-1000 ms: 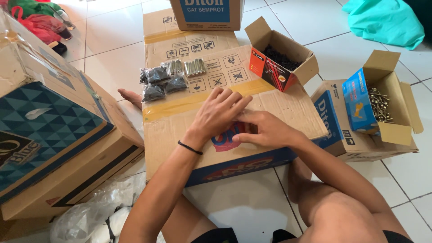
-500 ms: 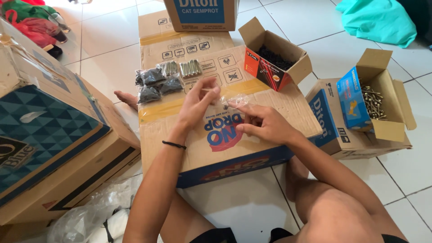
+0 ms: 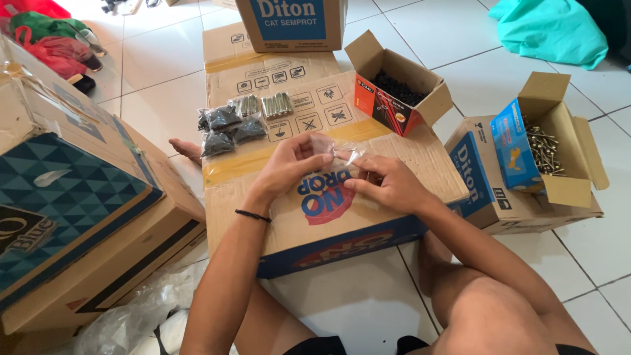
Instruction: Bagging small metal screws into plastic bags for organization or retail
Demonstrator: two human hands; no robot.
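Note:
My left hand [image 3: 289, 164] and my right hand [image 3: 384, 184] are raised over a big cardboard box [image 3: 276, 210] that serves as a work surface. Between their fingertips they pinch a small clear plastic bag [image 3: 343, 155], left hand at its left edge, right hand at its lower right. A black band circles my left wrist. Further back on the box top lie several filled packets: dark screws [image 3: 227, 128] and silvery ones [image 3: 276, 104].
An open orange-and-black box of dark screws [image 3: 399, 92] sits at the back right of the box top. A carton with an open box of silvery screws [image 3: 545, 148] is on the right. Large stacked cartons [image 3: 79, 197] stand at the left. A teal bag [image 3: 549, 29] lies far right.
Both hands lifted off the box top, uncovering its printed label, and now hold the clear bag up between their fingertips.

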